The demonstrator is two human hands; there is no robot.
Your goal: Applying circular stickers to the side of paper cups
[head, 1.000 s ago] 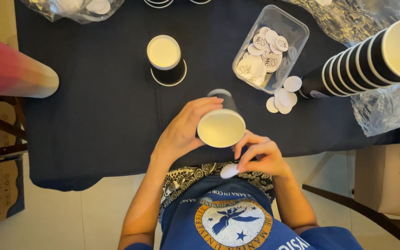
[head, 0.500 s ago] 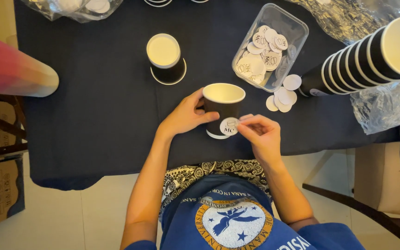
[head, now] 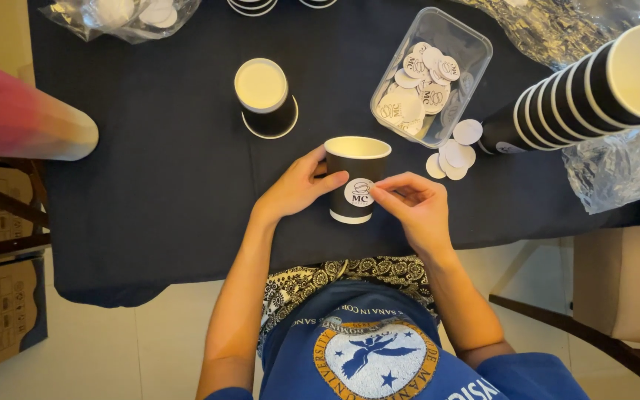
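A black paper cup (head: 355, 178) with a white inside stands upright on the dark tablecloth (head: 164, 185) near the front edge. My left hand (head: 297, 189) wraps its left side and holds it. A round white sticker (head: 359, 192) sits on the cup's front wall. My right hand (head: 411, 208) is at the cup's right side, its fingertips on the sticker's edge. Behind and to the right, a clear plastic tub (head: 432, 74) holds several round white stickers, and a few more loose stickers (head: 453, 154) lie beside it.
A second black cup (head: 265, 96) stands farther back on the left. A long stack of black cups (head: 579, 96) lies on its side at the right, over crinkled clear plastic (head: 616, 163). A pink-to-cream cone-shaped thing (head: 24, 118) lies at the left edge. A clear bag (head: 120, 13) is at back left.
One second ago my left hand tilted the cup's mouth toward me while my right hand held the sticker below it. The cup now stands upright, and the sticker is higher on its front wall.
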